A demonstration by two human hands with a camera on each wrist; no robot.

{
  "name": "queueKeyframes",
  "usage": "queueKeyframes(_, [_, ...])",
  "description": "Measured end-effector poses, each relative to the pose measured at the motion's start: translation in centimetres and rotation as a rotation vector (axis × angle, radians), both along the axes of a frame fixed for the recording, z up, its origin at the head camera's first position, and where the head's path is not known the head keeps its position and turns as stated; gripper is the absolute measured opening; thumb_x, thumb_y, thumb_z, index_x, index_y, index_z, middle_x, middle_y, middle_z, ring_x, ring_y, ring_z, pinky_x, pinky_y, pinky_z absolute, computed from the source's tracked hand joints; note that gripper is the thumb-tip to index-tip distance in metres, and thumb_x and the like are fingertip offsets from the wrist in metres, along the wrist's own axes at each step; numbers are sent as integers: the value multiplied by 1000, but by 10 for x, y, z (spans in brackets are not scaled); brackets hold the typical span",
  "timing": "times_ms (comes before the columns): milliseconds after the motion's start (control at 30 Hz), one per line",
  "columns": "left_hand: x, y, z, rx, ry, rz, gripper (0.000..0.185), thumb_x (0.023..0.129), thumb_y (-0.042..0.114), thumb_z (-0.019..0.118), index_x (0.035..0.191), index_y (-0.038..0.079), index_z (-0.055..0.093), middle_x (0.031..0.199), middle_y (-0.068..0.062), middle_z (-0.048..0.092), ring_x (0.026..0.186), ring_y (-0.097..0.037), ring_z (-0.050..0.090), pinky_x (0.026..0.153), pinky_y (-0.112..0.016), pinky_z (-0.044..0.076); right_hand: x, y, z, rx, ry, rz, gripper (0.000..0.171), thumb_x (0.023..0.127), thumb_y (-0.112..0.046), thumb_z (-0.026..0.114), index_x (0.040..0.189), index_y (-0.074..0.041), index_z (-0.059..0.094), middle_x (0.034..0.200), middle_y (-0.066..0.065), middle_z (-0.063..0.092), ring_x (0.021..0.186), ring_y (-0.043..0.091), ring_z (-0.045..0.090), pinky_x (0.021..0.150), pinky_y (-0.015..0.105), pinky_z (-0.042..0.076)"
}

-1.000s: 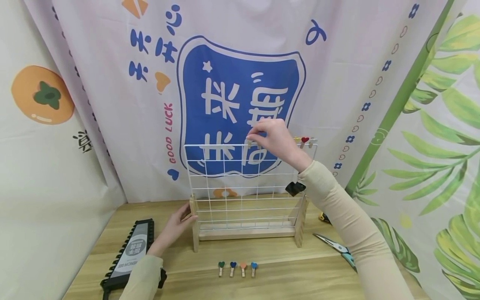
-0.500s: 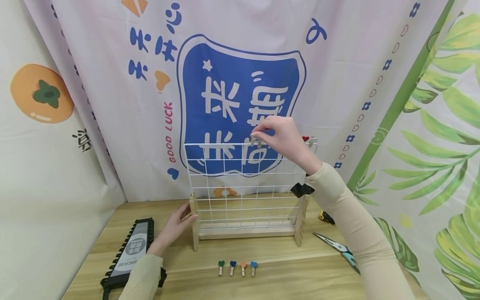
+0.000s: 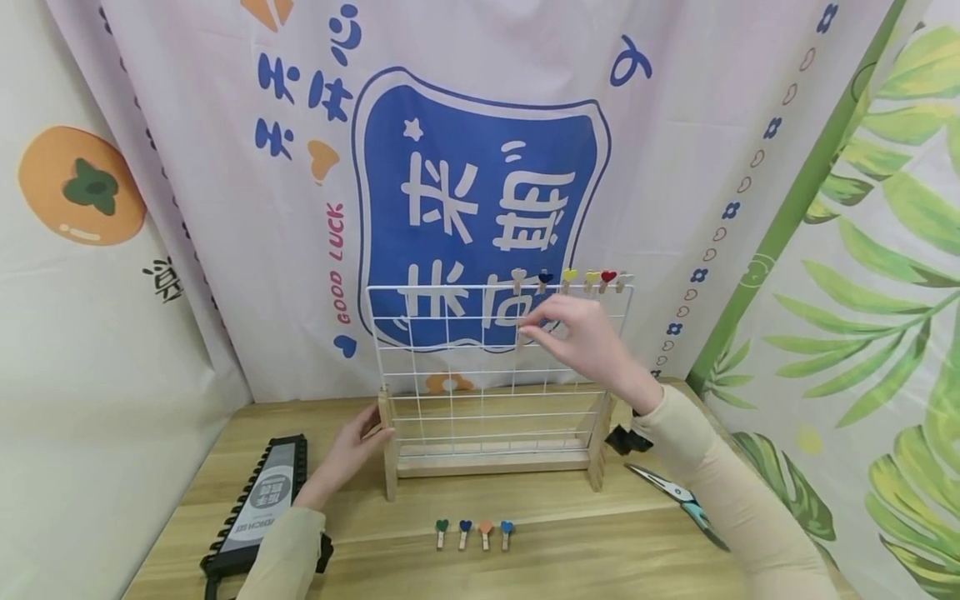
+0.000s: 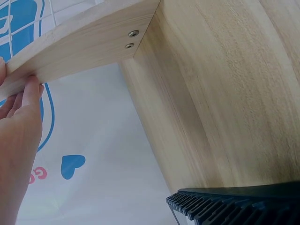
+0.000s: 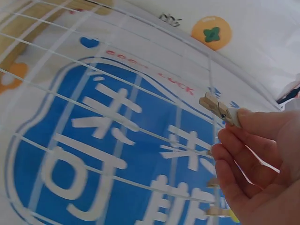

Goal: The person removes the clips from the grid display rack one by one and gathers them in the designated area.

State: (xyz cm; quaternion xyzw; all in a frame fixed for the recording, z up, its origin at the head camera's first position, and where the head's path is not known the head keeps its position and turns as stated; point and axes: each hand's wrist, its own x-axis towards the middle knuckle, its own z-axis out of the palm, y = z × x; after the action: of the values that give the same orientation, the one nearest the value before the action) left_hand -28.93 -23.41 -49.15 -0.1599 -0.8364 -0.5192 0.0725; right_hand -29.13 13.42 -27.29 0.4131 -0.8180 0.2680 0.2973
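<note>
A white wire grid (image 3: 450, 333) stands upright in a wooden base on the table. My left hand (image 3: 352, 450) grips the left wooden post (image 4: 93, 47), thumb and fingers on its two sides. In front of the grid, just below its top wire, my right hand (image 3: 581, 337) pinches a small wooden clothespin (image 5: 215, 107) with a pale head between thumb and index finger. Several heart-topped clothespins sit along the right half of the top wire, among them a white one (image 3: 517, 277), a dark blue one (image 3: 545, 279) and a red one (image 3: 608, 277).
Several clothespins lie in a row before the stand: green (image 3: 442, 533), dark blue (image 3: 465, 533), orange (image 3: 485, 533) and light blue (image 3: 506, 533). Scissors (image 3: 678, 496) lie at right, partly under the right sleeve. A black-edged grey case (image 3: 262, 500) lies at left. Printed curtains hang behind.
My right hand has come down from the top wire to in front of the grid, uncovering the dark blue and yellow clothespins. My left hand stays on the post.
</note>
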Motion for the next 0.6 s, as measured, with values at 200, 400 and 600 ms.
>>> queueKeyframes(200, [0,0,-1,-15,0,15,62,98,13,61,148,-11,33,148,-34,43,136,-48,45,111,-53,41,6,6,-43,8,-70,2,5,87,-11,76,91,-9,76,88,3,76,80,15,71,76,32,63])
queueKeyframes(400, [1,1,0,-13,-13,11,62,99,15,60,149,-10,33,148,-33,43,137,-47,45,113,-53,40,7,11,-86,17,-132,-7,5,85,-12,77,89,-10,76,85,2,76,78,13,70,75,29,63])
queueKeyframes(600, [1,2,3,-4,-24,8,63,99,14,60,150,-10,31,150,-33,40,139,-48,42,113,-52,40,12,16,-124,23,-214,11,5,86,-10,76,89,-7,76,84,3,76,76,12,70,73,26,62])
